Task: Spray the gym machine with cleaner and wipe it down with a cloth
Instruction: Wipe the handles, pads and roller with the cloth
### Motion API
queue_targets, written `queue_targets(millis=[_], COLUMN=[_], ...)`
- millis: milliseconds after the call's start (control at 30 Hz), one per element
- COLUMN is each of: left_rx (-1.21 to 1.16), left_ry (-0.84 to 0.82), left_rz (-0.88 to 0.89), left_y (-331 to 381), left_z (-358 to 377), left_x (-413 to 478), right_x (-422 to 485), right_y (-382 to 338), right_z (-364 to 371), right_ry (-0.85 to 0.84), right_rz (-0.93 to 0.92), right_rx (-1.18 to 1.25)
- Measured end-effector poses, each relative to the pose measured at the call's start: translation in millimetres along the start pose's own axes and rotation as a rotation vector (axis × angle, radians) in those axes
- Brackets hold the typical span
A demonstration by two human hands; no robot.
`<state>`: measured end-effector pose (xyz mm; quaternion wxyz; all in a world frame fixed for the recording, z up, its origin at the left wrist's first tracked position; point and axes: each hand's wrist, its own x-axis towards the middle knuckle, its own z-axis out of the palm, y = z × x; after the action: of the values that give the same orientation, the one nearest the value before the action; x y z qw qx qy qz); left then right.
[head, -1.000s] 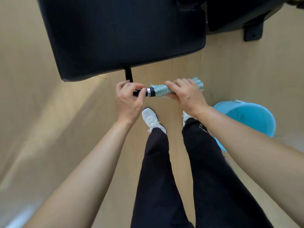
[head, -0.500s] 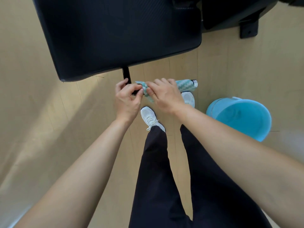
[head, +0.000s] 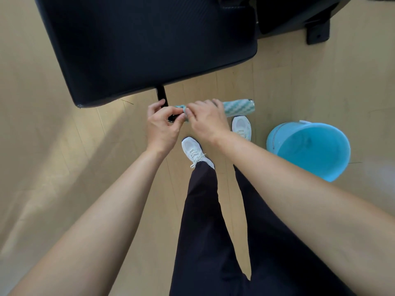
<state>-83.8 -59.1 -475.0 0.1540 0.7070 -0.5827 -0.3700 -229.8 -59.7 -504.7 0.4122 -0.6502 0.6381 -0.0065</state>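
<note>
head view, looking straight down.

- gym machine: large black seat pad (head: 149,43) fills the top of the view, from the top-left corner to past the middle. a thin black post (head: 161,96) comes out from under its near edge. a second black padded part (head: 288,13) sits at the top-right corner, with a black bracket foot (head: 317,33) on the floor below it.
- handle bar (head: 172,118): runs crosswise just below the post. only a short black stretch shows between the two hands.
- cloth (head: 237,106): teal and white zigzag pattern, wrapped round the bar like a sleeve. it reaches from the hands out to the bar's right end, where a sliver of metal end cap shows.
- left hand (head: 163,124): fingers curled round the black part of the bar, thumb tip at the foot of the post. closed grip.
- right hand (head: 206,120): fingers curled over the cloth-covered bar, gripping the cloth at its left end. the knuckles touch the left hand's fingers.
- both forearms bare, reaching in from the bottom corners.
- floor (head: 64,157): pale wood planks. a light blue bucket (head: 272,139) stands toward the right edge, near the right foot but apart from it. cannot tell whether it holds water.
- person: dark trousers (head: 203,210), white sneakers. left sneaker (head: 193,149) lies below the hands, right sneaker (head: 241,127) under the cloth's right part.
</note>
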Motion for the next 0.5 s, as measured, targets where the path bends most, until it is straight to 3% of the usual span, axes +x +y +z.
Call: queue_targets(millis=[100, 200, 400, 500], left_rx=[0.008, 0.013, 0.0, -0.003], left_ry=[-0.033, -0.042, -0.046, -0.053], left_rz=[-0.017, -0.026, -0.032, -0.05], left_y=[0.6, 4.2, 4.6, 1.5], left_z=[-1.2, -3.2, -3.1, -2.2], left_x=[1.5, 1.4, 0.5, 1.0], right_x=[-4.3, -8.2, -17.3, -24.6], right_y=[13.3, 54.9, 81.2, 70.4], right_z=[-8.2, -17.0, -28.0, -19.7], right_ry=[-0.031, -0.056, 0.322, 0.488], right_rz=[0.04, 0.298, 0.691, 0.877], right_rx=[-0.046, 0.039, 0.939, 1.274])
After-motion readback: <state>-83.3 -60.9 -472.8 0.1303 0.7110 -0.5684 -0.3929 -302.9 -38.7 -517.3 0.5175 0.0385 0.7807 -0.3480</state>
